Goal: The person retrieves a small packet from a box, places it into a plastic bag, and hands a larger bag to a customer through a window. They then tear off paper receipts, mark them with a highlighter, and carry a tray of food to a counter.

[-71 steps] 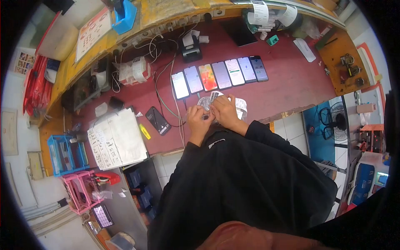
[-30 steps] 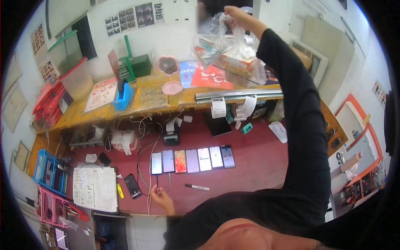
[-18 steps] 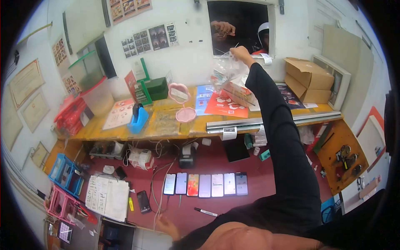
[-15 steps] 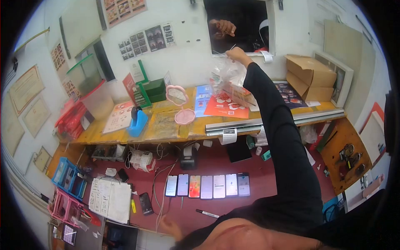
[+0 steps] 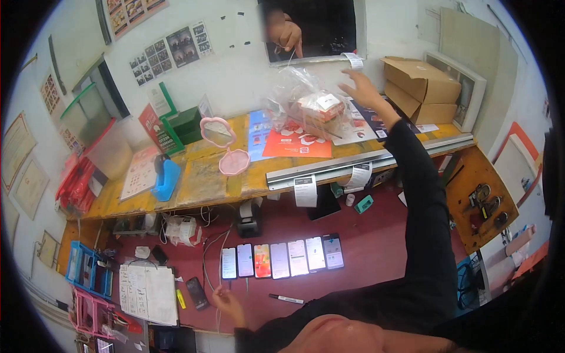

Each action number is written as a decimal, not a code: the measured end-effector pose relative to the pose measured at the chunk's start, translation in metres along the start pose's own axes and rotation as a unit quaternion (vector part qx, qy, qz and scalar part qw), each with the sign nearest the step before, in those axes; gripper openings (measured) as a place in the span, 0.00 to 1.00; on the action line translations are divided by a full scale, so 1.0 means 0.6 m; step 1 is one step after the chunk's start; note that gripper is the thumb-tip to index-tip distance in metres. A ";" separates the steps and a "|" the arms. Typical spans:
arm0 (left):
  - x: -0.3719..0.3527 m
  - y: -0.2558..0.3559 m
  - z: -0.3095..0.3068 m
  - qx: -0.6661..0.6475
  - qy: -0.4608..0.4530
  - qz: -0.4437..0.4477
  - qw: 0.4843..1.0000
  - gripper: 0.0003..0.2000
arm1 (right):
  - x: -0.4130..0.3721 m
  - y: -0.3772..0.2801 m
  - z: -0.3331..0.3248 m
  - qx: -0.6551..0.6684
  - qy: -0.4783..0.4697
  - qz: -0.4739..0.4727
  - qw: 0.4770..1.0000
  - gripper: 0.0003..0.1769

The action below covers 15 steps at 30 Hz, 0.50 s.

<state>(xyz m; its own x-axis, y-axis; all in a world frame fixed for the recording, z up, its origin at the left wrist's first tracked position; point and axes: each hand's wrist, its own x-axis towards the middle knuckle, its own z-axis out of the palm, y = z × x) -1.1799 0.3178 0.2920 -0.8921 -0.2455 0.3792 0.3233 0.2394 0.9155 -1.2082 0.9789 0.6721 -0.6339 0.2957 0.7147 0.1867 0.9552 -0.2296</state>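
My right hand (image 5: 363, 91) reaches over the yellow counter with its fingers apart, holding nothing. To its left, a clear plastic bag (image 5: 307, 106) with a boxed item and a white slip inside rests on the counter. In the window opening, another person's hand (image 5: 287, 36) is at the bag's tied top. My left hand (image 5: 228, 305) is low over the red desk, beside a pale cable (image 5: 205, 265), its fingers loosely apart. In front of me, a row of several lit phones (image 5: 281, 260) lies on the desk. A marker (image 5: 286, 299) lies below them.
A cardboard box (image 5: 421, 88) stands at the counter's right. A metal rail (image 5: 376, 160) with paper receipts (image 5: 305, 191) runs along its front edge. A blue tape dispenser (image 5: 166, 178) and pink mirror (image 5: 234, 162) stand left. Below are a notebook (image 5: 148, 294) and dark phone (image 5: 197, 292).
My right hand has let go of the bag's top and moved right, fingers now spread. The other person's hand has come down to the bag. My left hand has moved up and shows more clearly.
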 end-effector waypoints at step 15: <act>0.264 0.223 0.171 0.021 -0.034 0.309 0.950 0.05 | -0.250 0.110 -0.014 -0.178 -0.006 0.212 0.961 0.40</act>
<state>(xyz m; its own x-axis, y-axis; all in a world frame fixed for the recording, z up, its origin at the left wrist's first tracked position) -1.3104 0.4072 0.4606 -0.5549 0.0146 0.8318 0.7800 0.3566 0.5142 -1.0947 0.9975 0.5554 -0.4520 0.6608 0.5992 0.6740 0.6930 -0.2558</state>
